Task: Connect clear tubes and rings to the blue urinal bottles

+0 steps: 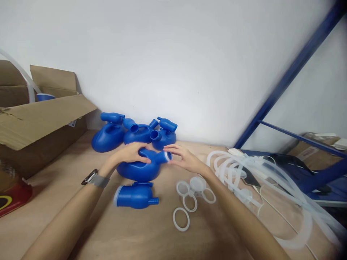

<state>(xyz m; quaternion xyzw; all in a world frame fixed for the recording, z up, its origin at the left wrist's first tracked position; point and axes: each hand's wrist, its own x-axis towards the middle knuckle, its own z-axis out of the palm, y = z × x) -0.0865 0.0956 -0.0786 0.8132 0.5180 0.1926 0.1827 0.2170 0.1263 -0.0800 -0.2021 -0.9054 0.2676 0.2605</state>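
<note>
A blue plastic urinal bottle lies on the table before me, its neck turned to the right. My left hand is closed on its handle from above. A white ring sits at the bottle's mouth. My right hand has its fingertips on the upper side of that ring and its thumb at the lower side. Closer to me lies a separate blue spouted piece, with a whitish rim at its left end. Right of it are several loose translucent rings and caps, one white ring nearest me.
More blue bottles stand along the wall, with blue spouted pieces on or beside them. An open cardboard box is at left. Coiled clear tubing, a phone and a cable lie at right, beside a blue metal frame.
</note>
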